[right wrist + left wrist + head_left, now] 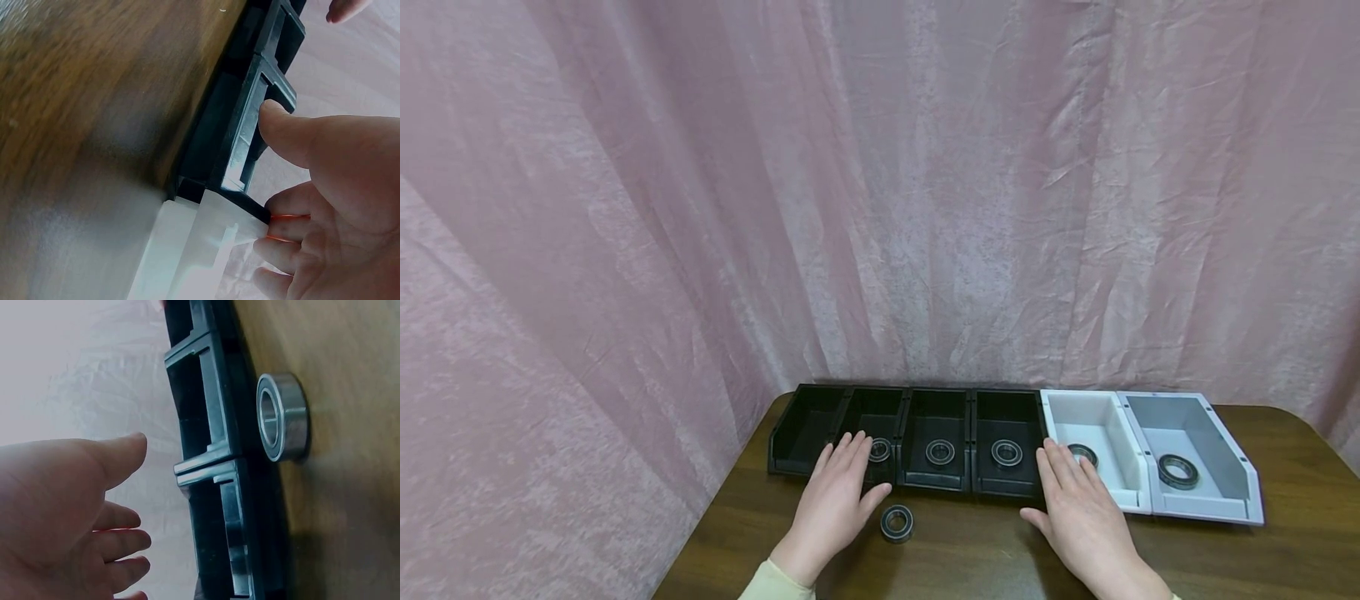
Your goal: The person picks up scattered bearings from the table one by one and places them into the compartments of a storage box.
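Note:
My left hand [833, 507] hovers, fingers straight and thumb out to the side, at the front of the black bins [936, 481]. Just right of its thumb, a ball bearing [897, 523] lies on the wooden table; the left wrist view shows the same bearing [294, 419] from the side, apart from the hand. My right hand [1084, 518] is held out flat where the black bins meet the white bin [1138, 500], partly covering a bearing [1084, 454] inside it. Neither hand holds anything.
The bins stand in one row along the table's back edge. Single bearings lie in several of them, including a larger one [1177, 472] in the grey bin [1206, 508] at right. The leftmost black bin [808, 425] shows no bearing. A pink curtain [925, 208] hangs behind.

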{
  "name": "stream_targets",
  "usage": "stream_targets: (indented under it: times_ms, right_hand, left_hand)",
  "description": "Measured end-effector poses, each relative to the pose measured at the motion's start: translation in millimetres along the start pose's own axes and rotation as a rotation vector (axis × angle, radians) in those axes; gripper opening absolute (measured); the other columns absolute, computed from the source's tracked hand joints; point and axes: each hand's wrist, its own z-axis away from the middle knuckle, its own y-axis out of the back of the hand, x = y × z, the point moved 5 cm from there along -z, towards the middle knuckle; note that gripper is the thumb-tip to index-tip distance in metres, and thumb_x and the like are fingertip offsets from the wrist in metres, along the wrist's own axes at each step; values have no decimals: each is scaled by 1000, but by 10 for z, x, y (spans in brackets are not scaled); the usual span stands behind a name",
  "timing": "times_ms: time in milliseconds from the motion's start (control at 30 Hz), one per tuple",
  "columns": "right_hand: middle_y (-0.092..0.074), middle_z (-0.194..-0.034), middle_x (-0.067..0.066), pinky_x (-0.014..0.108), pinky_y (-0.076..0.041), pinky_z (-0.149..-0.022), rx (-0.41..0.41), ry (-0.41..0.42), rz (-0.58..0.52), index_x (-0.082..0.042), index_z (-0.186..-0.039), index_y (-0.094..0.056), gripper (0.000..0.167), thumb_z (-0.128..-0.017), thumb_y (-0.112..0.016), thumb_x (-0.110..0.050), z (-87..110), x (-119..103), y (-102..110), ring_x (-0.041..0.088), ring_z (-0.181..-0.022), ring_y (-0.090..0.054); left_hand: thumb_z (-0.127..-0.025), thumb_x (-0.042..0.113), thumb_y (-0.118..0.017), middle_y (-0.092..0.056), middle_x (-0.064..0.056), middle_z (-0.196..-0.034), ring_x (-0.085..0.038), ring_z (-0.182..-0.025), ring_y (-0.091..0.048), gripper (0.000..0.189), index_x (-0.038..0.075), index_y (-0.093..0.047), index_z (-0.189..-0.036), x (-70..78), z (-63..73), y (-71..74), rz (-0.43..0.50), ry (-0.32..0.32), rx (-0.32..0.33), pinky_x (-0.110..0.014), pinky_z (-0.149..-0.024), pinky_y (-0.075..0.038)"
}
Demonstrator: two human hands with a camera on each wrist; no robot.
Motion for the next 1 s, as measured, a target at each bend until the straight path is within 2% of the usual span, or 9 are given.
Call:
stream_targets:
  times_ms: [300, 733, 1000]
  right_hand:
    - [-52, -159, 34, 65, -39, -123, 17, 10, -4, 13, -149, -58, 87, -88, -94, -38, 8, -4, 6, 49, -147, -52]
    - [-52, -159, 34, 65, -39, -124, 6, 3, -6, 14, -149, -57, 87, -89, -93, -38, 10, 0, 2, 50, -148, -51]
    - [-51, -160, 34, 65, -37, -125, -15, -6, -5, 13, -150, -56, 87, -90, -92, -39, 6, 2, -7, 49, -149, -50]
  left_hand:
    - [-102, 43, -81, -54, -19, -164, -40, -157, -45, 73, 0, -58, -156, 82, 160, -53, -1, -23, -24, -66, -127, -34]
    - [-101, 48, -79, -51, -16, -167, -40, -159, -41, 77, 2, -57, -159, 127, 283, -200, 23, 33, -161, -68, -127, -32]
    - [-101, 50, -79, -54, -17, -165, -41, -158, -42, 78, 2, -57, -158, 145, 344, -292, 9, 28, -170, -67, -126, -34]
